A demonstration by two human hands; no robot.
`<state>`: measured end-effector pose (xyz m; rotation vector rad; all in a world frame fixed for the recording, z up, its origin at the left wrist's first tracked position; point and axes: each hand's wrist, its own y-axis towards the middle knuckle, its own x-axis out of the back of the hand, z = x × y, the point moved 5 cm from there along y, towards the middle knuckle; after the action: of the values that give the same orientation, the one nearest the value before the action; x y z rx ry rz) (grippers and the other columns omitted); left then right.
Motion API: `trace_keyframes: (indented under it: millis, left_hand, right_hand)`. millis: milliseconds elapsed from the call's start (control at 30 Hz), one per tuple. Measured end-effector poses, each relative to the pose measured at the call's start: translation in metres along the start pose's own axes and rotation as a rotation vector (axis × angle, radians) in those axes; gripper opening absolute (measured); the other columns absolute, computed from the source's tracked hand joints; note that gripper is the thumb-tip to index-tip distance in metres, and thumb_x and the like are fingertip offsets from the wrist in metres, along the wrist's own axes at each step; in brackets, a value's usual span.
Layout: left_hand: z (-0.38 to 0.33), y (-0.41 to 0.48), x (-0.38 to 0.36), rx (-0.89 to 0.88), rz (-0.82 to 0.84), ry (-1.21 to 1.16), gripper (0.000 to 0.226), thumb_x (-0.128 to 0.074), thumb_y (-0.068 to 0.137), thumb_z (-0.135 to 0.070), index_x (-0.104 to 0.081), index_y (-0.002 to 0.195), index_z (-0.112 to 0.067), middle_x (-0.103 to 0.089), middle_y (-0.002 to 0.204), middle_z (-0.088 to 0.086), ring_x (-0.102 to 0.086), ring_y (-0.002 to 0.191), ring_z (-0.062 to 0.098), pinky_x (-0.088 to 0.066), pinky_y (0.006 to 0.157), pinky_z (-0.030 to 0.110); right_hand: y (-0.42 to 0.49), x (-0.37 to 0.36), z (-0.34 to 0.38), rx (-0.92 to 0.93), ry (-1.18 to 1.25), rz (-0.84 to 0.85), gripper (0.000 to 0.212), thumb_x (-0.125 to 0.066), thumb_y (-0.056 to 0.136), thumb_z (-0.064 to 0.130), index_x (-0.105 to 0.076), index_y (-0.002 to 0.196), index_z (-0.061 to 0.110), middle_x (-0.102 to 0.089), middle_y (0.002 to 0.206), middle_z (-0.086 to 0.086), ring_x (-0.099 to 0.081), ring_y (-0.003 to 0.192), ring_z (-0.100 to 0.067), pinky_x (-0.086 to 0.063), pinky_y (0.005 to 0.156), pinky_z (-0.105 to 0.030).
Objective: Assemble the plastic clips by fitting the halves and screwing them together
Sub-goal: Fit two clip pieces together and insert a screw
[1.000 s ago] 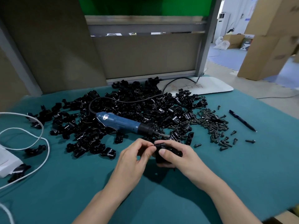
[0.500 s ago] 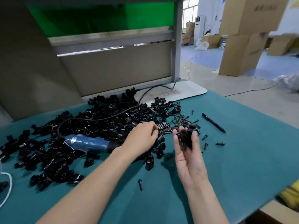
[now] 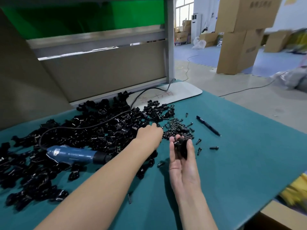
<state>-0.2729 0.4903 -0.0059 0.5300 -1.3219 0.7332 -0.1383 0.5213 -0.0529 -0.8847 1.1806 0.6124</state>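
Note:
My right hand point(image 3: 181, 165) is palm up above the teal mat and holds a black plastic clip point(image 3: 181, 147) between thumb and fingers. My left hand point(image 3: 149, 136) reaches forward with its back to the camera, its fingertips at the edge of the screw pile point(image 3: 177, 128); what they touch is hidden. A large heap of black clip halves point(image 3: 93, 130) covers the left and middle of the mat. The blue electric screwdriver point(image 3: 74, 154) lies on the heap, left of my left forearm.
A black pen point(image 3: 208, 125) lies right of the screws, with loose screws point(image 3: 213, 148) near it. The screwdriver's black cable point(image 3: 86, 127) loops over the heap to a white board point(image 3: 179, 92). The grey partition stands behind. The mat's right edge drops to the floor with cardboard boxes.
My hands have come apart. The left hand went forward to the screw pile, and the right hand turned palm up with the clip. The camera swung to the right.

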Motion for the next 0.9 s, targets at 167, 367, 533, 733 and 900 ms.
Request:
trace_keyframes:
  millis: [167, 367, 533, 733, 900]
  left_hand:
    - [0.006, -0.016, 0.015, -0.013, -0.106, -0.156, 0.024, -0.047, 0.105, -0.027, -0.055, 0.124, -0.014, -0.059, 0.121, 0.009, -0.058, 0.111, 0.028, -0.047, 0.084, 0.042]
    - [0.058, -0.13, 0.006, 0.053, -0.491, -1.083, 0.007, -0.058, 0.1, -0.031, -0.061, 0.096, -0.036, -0.067, 0.078, -0.013, -0.059, 0.068, 0.005, -0.046, 0.062, 0.016]
    - [0.083, -0.212, -0.042, 0.164, -0.62, -1.36, 0.02, -0.06, 0.098, -0.027, -0.067, 0.103, -0.045, -0.069, 0.09, -0.014, -0.065, 0.083, 0.004, -0.047, 0.071, 0.011]
    - [0.088, -0.22, -0.061, 0.182, -0.649, -1.406, 0.023, -0.068, 0.096, -0.024, -0.064, 0.102, -0.045, -0.072, 0.097, -0.017, -0.069, 0.094, 0.006, -0.052, 0.081, 0.017]
    - [0.087, -0.219, -0.064, 0.146, -0.645, -1.352, 0.013, -0.069, 0.096, -0.025, -0.067, 0.101, -0.037, -0.072, 0.102, -0.022, -0.068, 0.099, 0.002, -0.051, 0.082, 0.014]
  right_hand:
    - [-0.004, -0.004, -0.005, -0.019, -0.071, 0.041, 0.028, -0.069, 0.089, 0.021, -0.071, 0.104, -0.002, -0.076, 0.105, -0.018, -0.078, 0.09, -0.025, -0.064, 0.071, -0.028]
    - [-0.019, -0.013, -0.031, -0.137, -0.385, 0.181, 0.043, -0.07, 0.085, 0.027, -0.069, 0.113, -0.006, -0.075, 0.113, -0.022, -0.077, 0.096, -0.028, -0.063, 0.07, -0.027]
    - [-0.037, -0.012, -0.065, -0.245, -0.667, 0.297, 0.048, -0.07, 0.083, 0.028, -0.068, 0.116, -0.006, -0.075, 0.114, -0.021, -0.076, 0.1, -0.031, -0.062, 0.07, -0.028]
    - [-0.047, -0.008, -0.087, -0.246, -0.936, 0.382, 0.043, -0.073, 0.081, 0.032, -0.074, 0.111, 0.001, -0.076, 0.114, -0.02, -0.076, 0.101, -0.029, -0.062, 0.077, -0.032]
    - [-0.051, -0.005, -0.091, -0.212, -1.032, 0.417, 0.033, -0.072, 0.086, 0.032, -0.079, 0.108, 0.008, -0.075, 0.117, -0.018, -0.073, 0.111, -0.029, -0.062, 0.083, -0.034]
